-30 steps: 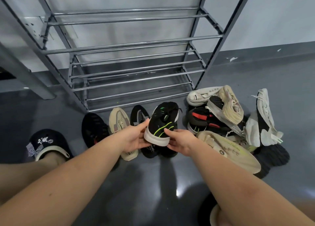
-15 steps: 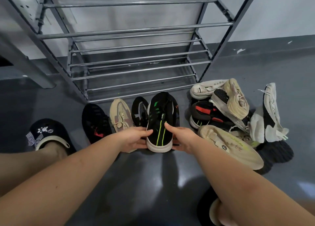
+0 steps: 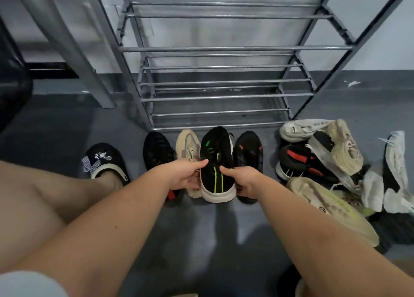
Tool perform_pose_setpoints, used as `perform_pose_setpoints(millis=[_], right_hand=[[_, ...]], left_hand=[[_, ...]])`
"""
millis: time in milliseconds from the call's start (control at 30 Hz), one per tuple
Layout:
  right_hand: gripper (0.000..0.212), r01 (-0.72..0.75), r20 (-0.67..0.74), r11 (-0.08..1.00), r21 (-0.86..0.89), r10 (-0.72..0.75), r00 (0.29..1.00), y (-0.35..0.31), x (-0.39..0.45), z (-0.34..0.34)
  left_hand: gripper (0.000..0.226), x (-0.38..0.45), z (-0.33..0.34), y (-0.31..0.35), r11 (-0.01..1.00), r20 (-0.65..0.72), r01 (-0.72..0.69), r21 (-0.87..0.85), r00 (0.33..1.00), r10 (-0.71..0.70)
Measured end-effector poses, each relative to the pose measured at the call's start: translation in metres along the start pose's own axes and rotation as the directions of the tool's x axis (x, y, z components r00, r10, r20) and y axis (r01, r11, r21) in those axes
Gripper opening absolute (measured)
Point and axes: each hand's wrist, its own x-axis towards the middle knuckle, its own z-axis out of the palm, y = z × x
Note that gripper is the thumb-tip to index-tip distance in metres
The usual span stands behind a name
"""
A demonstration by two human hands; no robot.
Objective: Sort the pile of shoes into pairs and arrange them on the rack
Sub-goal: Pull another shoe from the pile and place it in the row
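- Hands first: the left hand (image 3: 187, 178) and the right hand (image 3: 243, 180) both have a grip clamped on the heel end of a black shoe with green stripes (image 3: 216, 164), thumbs on top, fingers curled under its sides.
- Black shoe sits toe toward the rack (image 3: 224, 49), in a row on the floor (image 3: 201, 240) between a beige shoe (image 3: 187, 146) and a dark shoe with red marks (image 3: 248, 155); whether its sole touches the floor I cannot tell.
- Pile of unsorted shoes (image 3: 331, 162) lies to the right, near the rack's foot.
- Handling, as I judge it: a knit upper looks soft and light and will fold under a squeeze; the pale sole is stiffer, so take hold at the heel or along the sole edge.
- Loose laces could snag on the rack's bars.
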Motion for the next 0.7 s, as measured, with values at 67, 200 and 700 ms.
perform_pose_setpoints(millis=[67,200,700], right_hand=[[0.034,0.016,-0.003,0.999,-0.032,-0.017,1.0,-0.001,-0.002,0.008],[0.037,0.043,0.0,0.995,-0.09,-0.043,0.999,0.001,-0.005,0.014],[0.035,-0.004,-0.063,0.985,-0.175,-0.007,0.998,0.039,-0.002,-0.033]], left_hand=[[0.023,-0.008,-0.009,0.0,1.0,-0.004,0.016,0.013,1.0,-0.016],[0.033,-0.013,-0.02,-0.001,0.998,0.003,0.043,0.038,0.999,-0.043],[0.036,0.013,0.024,-0.023,0.962,0.026,0.004,0.272,1.0,-0.011]])
